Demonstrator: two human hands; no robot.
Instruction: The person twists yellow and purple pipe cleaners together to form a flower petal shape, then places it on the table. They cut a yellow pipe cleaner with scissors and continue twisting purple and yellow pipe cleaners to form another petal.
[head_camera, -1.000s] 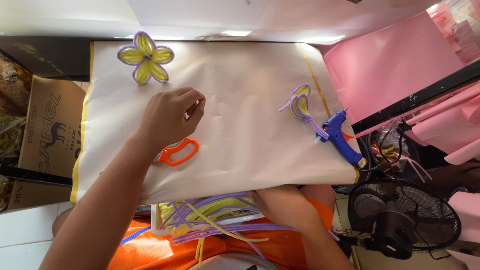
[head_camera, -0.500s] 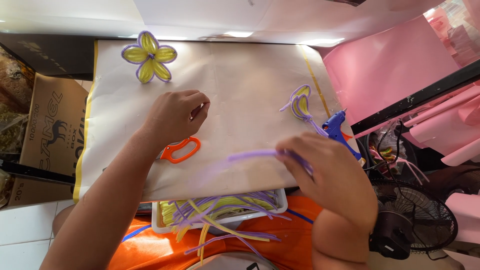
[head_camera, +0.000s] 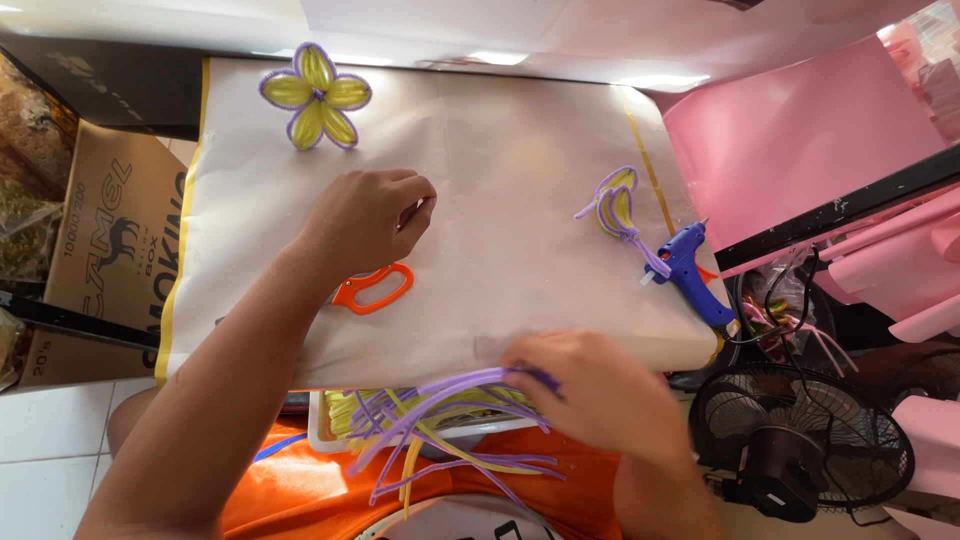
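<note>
My left hand (head_camera: 366, 216) rests loosely curled on the paper-covered table (head_camera: 500, 150), just above orange-handled scissors (head_camera: 375, 288); whether it holds anything small I cannot tell. My right hand (head_camera: 590, 390) is at the table's near edge, pinching a purple pipe cleaner (head_camera: 455, 385). Below it a white tray (head_camera: 320, 432) on my lap holds several purple and yellow pipe cleaners (head_camera: 440, 425). A finished purple-and-yellow flower (head_camera: 315, 93) lies at the far left. Loose purple-and-yellow petals (head_camera: 614, 205) lie at the right.
A blue glue gun (head_camera: 695, 275) lies at the table's right edge beside the petals. Pink paper sheets (head_camera: 800, 140) lean at the right, with a black fan (head_camera: 800, 450) below. A cardboard box (head_camera: 95, 250) stands at the left.
My right hand came up from my lap with a purple pipe cleaner, reached over the table's near edge, then drew back toward the tray. My left hand stayed in place.
</note>
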